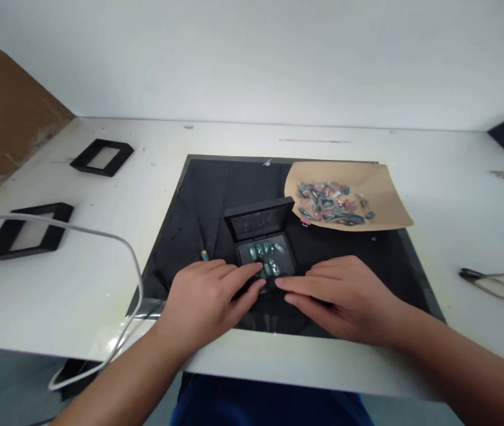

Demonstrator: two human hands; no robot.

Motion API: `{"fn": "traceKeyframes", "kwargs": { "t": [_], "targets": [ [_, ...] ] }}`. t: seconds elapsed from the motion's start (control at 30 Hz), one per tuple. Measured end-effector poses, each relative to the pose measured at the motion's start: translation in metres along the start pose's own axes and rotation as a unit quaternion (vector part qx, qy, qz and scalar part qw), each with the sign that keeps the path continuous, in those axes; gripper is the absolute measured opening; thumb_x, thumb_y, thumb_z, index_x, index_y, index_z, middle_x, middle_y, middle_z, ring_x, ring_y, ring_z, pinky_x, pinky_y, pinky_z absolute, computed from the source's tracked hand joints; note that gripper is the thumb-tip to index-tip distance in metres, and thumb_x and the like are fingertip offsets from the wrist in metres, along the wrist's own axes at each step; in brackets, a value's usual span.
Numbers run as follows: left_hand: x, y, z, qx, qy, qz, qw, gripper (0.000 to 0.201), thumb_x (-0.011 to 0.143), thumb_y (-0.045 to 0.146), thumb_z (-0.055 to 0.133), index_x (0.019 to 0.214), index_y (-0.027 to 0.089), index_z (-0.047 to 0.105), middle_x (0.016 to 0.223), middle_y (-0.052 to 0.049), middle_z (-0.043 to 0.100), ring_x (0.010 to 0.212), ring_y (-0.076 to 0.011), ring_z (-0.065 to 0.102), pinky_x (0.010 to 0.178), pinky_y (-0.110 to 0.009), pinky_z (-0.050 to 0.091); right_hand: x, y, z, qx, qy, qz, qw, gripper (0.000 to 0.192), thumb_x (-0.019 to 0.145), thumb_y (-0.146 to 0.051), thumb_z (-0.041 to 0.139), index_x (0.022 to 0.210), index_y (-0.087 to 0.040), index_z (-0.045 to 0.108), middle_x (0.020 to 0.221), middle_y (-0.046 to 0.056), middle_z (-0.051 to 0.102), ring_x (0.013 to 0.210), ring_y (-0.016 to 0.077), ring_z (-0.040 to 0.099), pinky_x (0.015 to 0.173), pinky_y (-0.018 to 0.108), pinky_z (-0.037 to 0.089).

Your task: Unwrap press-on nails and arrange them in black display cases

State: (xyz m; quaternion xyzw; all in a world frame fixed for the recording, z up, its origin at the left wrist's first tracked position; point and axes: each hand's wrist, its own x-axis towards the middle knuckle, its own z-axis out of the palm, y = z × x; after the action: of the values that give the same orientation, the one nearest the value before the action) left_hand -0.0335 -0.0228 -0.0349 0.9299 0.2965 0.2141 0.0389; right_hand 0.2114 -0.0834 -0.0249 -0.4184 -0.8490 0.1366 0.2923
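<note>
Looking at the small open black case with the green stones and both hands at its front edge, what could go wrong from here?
1. The left hand and right hand press at the front of the open case; a nudge might tip it and scatter the green stones.
2. The lid stands raised and could fall shut.
3. The loose pile of stones on the brown paper lies close by; a sleeve or wrist may sweep it.

The box's point(266, 251) near edge is hidden under both hands' fingertips point(258, 286).
</note>
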Motion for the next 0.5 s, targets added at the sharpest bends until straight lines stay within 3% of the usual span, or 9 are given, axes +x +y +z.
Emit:
{"fn": "traceKeyframes", "kwargs": {
  "t": [0.1, 0.23, 0.27, 0.33, 0.4, 0.5],
  "targets": [
    [-0.002, 0.0, -0.001, 0.018, 0.004, 0.007, 1.0, 0.019, 0.096, 0.035, 0.065, 0.11, 0.023, 0.071, 0.07, 0.007, 0.071, 0.059, -0.0151, 0.066, 0.057, -0.032, 0.044, -0.002, 0.004, -0.027, -0.056, 0.039, -0.009, 0.998, 0.021, 0.096, -0.021, 0.064, 0.116, -0.018, 0.071, 0.064, -0.004, 0.064, 0.053, 0.0098, 0.054, 0.054, 0.026, 0.039],
    [-0.003, 0.0, -0.005, 0.044, 0.017, 0.032, 0.998, 0.026, 0.096, 0.038, 0.066, 0.114, 0.02, 0.069, 0.069, 0.006, 0.07, 0.06, -0.0152, 0.066, 0.059, -0.032, 0.045, -0.007, 0.03, -0.073, -0.089, 0.088, 0.154, 0.98, 0.049, 0.095, -0.024, 0.066, 0.143, -0.025, 0.058, 0.062, -0.008, 0.05, 0.049, 0.0089, 0.042, 0.05, 0.025, 0.039],
    [-0.003, 0.0, -0.006, 0.042, 0.022, 0.037, 0.998, 0.029, 0.095, 0.041, 0.068, 0.116, 0.02, 0.069, 0.07, 0.006, 0.07, 0.06, -0.0147, 0.067, 0.059, -0.032, 0.046, -0.007, 0.038, -0.085, -0.083, 0.087, 0.17, 0.978, 0.049, 0.094, -0.026, 0.068, 0.142, -0.026, 0.06, 0.062, -0.007, 0.05, 0.049, 0.0093, 0.042, 0.049, 0.026, 0.038],
    [-0.003, -0.001, -0.009, 0.029, 0.035, 0.048, 0.998, 0.034, 0.094, 0.044, 0.07, 0.115, 0.018, 0.068, 0.071, 0.006, 0.071, 0.061, -0.0134, 0.067, 0.061, -0.031, 0.046, -0.004, 0.053, -0.106, -0.07, 0.095, 0.177, 0.977, 0.029, 0.09, -0.03, 0.073, 0.118, -0.028, 0.075, 0.056, -0.007, 0.048, 0.048, 0.0091, 0.038, 0.046, 0.027, 0.033],
    [-0.002, -0.002, -0.012, 0.016, 0.049, 0.059, 0.997, 0.034, 0.093, 0.045, 0.071, 0.112, 0.018, 0.069, 0.071, 0.005, 0.071, 0.061, -0.0124, 0.066, 0.063, -0.03, 0.046, 0.004, 0.062, -0.122, -0.002, 0.113, 0.164, 0.98, 0.011, 0.085, -0.029, 0.078, 0.096, -0.03, 0.081, 0.054, -0.006, 0.052, 0.046, 0.0083, 0.037, 0.044, 0.028, 0.027],
    [-0.002, -0.003, -0.014, -0.005, 0.06, 0.07, 0.996, 0.029, 0.092, 0.043, 0.073, 0.106, 0.018, 0.071, 0.07, 0.005, 0.071, 0.063, -0.0125, 0.068, 0.066, -0.029, 0.048, 0.024, 0.07, -0.129, 0.131, 0.113, 0.138, 0.975, 0.009, 0.083, -0.029, 0.08, 0.092, -0.031, 0.082, 0.061, -0.003, 0.065, 0.05, 0.0089, 0.046, 0.046, 0.028, 0.03]
  ]
}}
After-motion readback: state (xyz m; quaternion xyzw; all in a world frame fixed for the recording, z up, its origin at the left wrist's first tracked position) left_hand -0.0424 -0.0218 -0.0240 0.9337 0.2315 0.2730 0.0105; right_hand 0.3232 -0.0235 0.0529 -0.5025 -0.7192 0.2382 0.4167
